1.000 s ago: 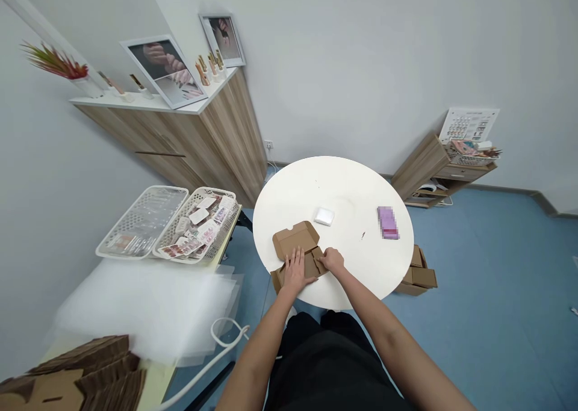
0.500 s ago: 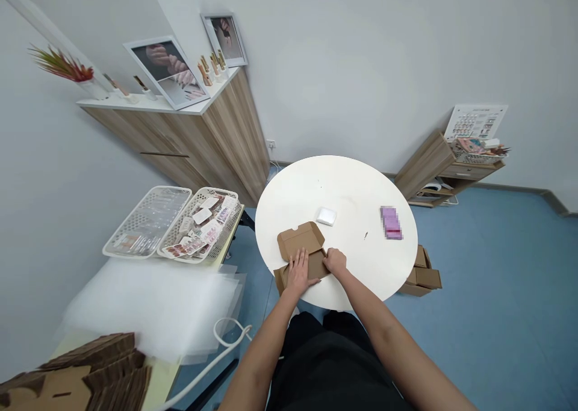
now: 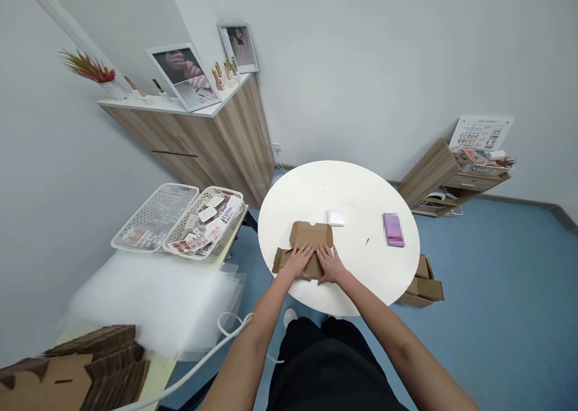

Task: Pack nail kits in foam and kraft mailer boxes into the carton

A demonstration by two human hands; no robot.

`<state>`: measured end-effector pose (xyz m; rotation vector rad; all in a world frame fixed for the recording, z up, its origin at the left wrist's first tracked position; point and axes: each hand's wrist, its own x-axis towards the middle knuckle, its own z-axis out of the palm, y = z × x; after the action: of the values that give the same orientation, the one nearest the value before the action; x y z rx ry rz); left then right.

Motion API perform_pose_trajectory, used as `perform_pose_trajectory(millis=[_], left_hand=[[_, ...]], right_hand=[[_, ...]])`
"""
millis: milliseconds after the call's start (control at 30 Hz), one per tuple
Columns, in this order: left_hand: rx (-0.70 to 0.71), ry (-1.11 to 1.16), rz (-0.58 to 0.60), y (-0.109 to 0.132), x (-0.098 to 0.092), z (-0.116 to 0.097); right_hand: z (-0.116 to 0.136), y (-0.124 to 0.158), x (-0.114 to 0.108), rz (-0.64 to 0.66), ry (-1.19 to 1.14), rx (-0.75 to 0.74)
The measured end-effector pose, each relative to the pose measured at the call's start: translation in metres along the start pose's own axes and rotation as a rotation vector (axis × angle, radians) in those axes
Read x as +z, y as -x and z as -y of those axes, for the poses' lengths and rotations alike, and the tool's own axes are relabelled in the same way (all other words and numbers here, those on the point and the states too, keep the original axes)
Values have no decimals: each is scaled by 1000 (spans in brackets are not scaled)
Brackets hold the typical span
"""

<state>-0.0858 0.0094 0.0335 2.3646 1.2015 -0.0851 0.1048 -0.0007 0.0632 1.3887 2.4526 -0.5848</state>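
Note:
A brown cardboard box (image 3: pixel 310 233), partly folded with its lid raised away from me, lies near the front left of the round white table (image 3: pixel 356 185). My left hand (image 3: pixel 298 262) presses on its middle with fingers stretched out. On the right part of the box rests my right hand (image 3: pixel 331 264), its fingers spread too. A side flap (image 3: pixel 277 260) sticks out at the left. Just beyond the box is a small white packet (image 3: pixel 335 218). Farther right lies a purple packet (image 3: pixel 394 229), blurred by pixelation.
Left stands a side table with two white baskets (image 3: pixel 205 223) of small packages, clear plastic sheets (image 3: pixel 149 296) and stacked flat cardboard (image 3: pixel 67 372). A white cable (image 3: pixel 226 339) crosses beside my left arm. Cardboard boxes (image 3: pixel 424 286) stand on the floor at right.
My right hand has gone from gripping the box's right edge to lying spread on it. The box has turned slightly and sits straighter. The view has shifted a little.

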Motion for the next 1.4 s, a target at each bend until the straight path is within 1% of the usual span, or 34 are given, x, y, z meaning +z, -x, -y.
perform_pose_trajectory(millis=[67, 133, 167, 200, 233, 300, 333, 367, 400, 467, 600, 700, 767, 1000, 1100, 1167, 1200, 1300, 1400], left_hand=[[-19, 9, 2, 2, -1, -2], [-71, 68, -58, 10, 2, -4], [-116, 115, -129, 17, 5, -4], [-180, 169, -225, 25, 9, -3], [-268, 226, -342, 34, 13, -2], [-497, 332, -580, 50, 21, 3], [-608, 373, -659, 58, 25, 5], [-694, 405, -700, 63, 28, 8], [-749, 427, -710, 66, 31, 10], [-765, 444, -683, 66, 34, 10], [-710, 445, -639, 49, 36, -1], [-714, 442, -605, 39, 37, -9], [-711, 440, -585, 37, 37, -10], [-660, 437, -540, 35, 30, 5], [-628, 428, -560, 28, 21, 15], [-570, 414, -579, 23, 12, 23], [-535, 408, -570, 20, 7, 26], [-456, 406, -469, 14, -3, 33], [-432, 419, -390, 11, -4, 33]], right_hand=[[4, -1, 3, 17, 28, 23], [8, 0, 7, 3, 32, 59], [11, 1, 9, -7, 27, 90], [15, 2, 11, -17, 22, 128], [18, 3, 14, -25, 19, 171], [24, 4, 19, -33, 19, 254], [26, 4, 21, -32, 22, 282], [28, 4, 23, -28, 25, 300], [29, 4, 25, -25, 27, 309], [31, 3, 26, -22, 29, 313], [31, 2, 25, -24, 38, 315], [32, 1, 23, -12, 41, 323], [33, 1, 23, -7, 41, 327], [33, 1, 22, -5, 26, 314], [33, 2, 21, -10, 22, 315], [33, 2, 21, -19, 16, 315], [33, 2, 21, -20, 11, 314], [33, 2, 21, -13, -4, 314], [33, 2, 20, -1, -5, 315]])
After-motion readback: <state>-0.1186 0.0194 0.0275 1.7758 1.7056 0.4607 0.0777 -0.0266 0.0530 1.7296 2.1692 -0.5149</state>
